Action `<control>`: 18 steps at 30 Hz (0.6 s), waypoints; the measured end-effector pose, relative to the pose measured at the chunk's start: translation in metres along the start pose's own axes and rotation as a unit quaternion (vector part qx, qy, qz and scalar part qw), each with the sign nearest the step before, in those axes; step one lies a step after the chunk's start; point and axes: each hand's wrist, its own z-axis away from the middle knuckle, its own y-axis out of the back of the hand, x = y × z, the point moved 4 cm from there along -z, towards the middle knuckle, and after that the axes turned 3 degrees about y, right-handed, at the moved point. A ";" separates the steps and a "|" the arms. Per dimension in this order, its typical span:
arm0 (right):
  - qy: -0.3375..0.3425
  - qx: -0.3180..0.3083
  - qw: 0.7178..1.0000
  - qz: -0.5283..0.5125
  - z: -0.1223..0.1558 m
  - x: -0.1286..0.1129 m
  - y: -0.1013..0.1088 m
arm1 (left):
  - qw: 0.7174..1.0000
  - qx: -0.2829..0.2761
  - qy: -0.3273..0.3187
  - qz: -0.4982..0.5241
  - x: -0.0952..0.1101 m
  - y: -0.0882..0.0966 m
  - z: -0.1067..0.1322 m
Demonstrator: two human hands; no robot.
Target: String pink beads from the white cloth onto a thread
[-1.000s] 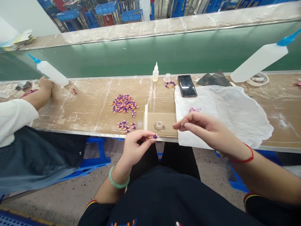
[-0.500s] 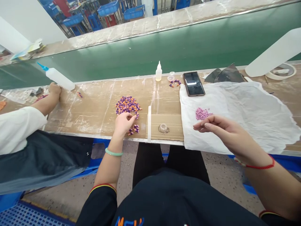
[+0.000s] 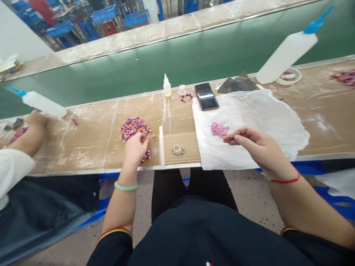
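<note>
My left hand [image 3: 135, 148] is at the near edge of a pile of small purple and orange pieces [image 3: 135, 127], thumb and fingers pinched together; what they hold, if anything, is hidden. A smaller group of the same pieces [image 3: 146, 157] lies partly behind this hand, and one loose piece [image 3: 154, 137] is just to its right. My right hand [image 3: 249, 142] hovers over the white cloth [image 3: 257, 111], its fingertips drawn together at the near right edge of a heap of tiny pink pieces [image 3: 219, 129]. Anything in those fingertips is too small to make out.
Between my hands, a cardboard sheet [image 3: 188, 147] bears a small clear cup [image 3: 177, 149], beside a white strip [image 3: 161, 147]. Behind stand a small dropper bottle [image 3: 166, 88], a phone [image 3: 206, 96], a tape roll [image 3: 290, 77] and a large bottle [image 3: 287, 55]. A co-worker's arm [image 3: 34, 135] is left.
The view has swung right, so the table appears shifted left. My right fingertips have come closer to the pink heap. My left hand stays pinched by the purple and orange pile.
</note>
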 end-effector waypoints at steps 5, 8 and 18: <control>0.106 0.065 0.975 0.183 -0.011 0.028 0.021 | 0.966 -0.004 0.024 0.258 -0.007 0.006 0.019; 0.145 0.021 0.946 0.288 -0.019 0.043 0.019 | 0.936 -0.022 -0.015 0.352 -0.001 0.006 0.033; 0.155 -0.026 0.925 0.345 -0.031 0.052 -0.004 | 0.870 -0.114 0.000 0.479 0.026 -0.007 0.074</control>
